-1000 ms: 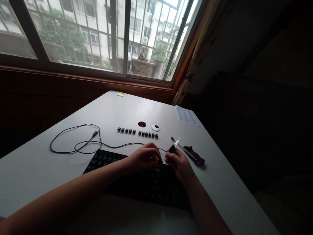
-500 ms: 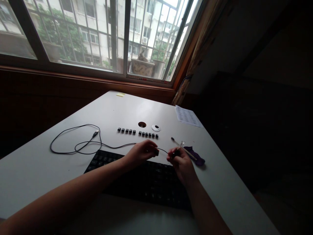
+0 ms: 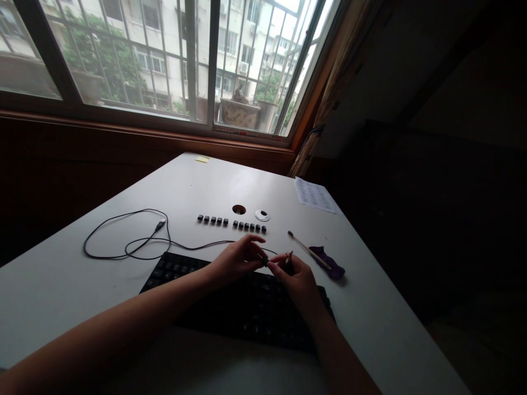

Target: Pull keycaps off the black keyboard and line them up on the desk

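Observation:
My left hand (image 3: 239,258) pinches a small black keycap (image 3: 264,261) between thumb and fingertips, above the back edge of the black keyboard (image 3: 263,307). From the right, the thumb and fingertip of my right hand (image 3: 297,277) meet that keycap. A slim dark tool, apparently a keycap puller (image 3: 289,262), is tucked in the right hand; most of it is hidden by the fingers. My forearms cover part of the keyboard. Beyond the hands, several black keycaps (image 3: 241,225) stand in a row on the white table (image 3: 135,312).
The keyboard's USB cable (image 3: 150,240) lies looped at the left. Right of the hands, a thin brush (image 3: 304,247) rests partly on a purple cloth (image 3: 334,267). Farther back are a round hole (image 3: 239,209), its white cover ring (image 3: 262,215) and a printed sheet (image 3: 316,196).
My right hand has moved left to the keycap in my left hand. The tool it holds has turned, and its thin wire prongs no longer show.

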`<action>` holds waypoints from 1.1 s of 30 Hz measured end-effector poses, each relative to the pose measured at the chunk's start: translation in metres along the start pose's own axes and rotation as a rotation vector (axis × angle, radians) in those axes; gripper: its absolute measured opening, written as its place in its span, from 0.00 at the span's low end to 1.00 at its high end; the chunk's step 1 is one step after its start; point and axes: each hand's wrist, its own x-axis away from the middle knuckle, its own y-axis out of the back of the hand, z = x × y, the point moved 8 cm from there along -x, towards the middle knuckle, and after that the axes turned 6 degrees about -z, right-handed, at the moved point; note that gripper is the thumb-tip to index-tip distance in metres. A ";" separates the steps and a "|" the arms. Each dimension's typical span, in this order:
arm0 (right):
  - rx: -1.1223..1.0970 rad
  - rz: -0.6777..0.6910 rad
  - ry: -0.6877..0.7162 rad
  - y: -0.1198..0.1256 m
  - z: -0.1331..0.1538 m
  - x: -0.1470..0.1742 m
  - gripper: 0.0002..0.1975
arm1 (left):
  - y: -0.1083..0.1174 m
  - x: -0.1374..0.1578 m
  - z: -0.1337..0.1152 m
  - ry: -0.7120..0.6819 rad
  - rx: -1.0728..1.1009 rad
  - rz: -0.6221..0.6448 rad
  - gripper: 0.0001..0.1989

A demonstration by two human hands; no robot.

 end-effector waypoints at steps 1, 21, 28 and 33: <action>0.010 0.006 0.015 -0.001 0.001 0.000 0.12 | 0.001 0.000 0.001 0.000 -0.021 -0.009 0.24; 0.076 0.045 0.068 -0.005 0.004 -0.004 0.11 | 0.007 -0.001 0.006 -0.019 -0.169 -0.087 0.24; 0.245 0.001 0.237 0.022 0.008 -0.024 0.09 | 0.009 0.001 0.006 -0.059 -0.599 -0.055 0.06; 0.420 0.075 0.332 0.029 -0.005 -0.056 0.10 | -0.003 0.004 0.013 -0.024 -0.760 0.100 0.05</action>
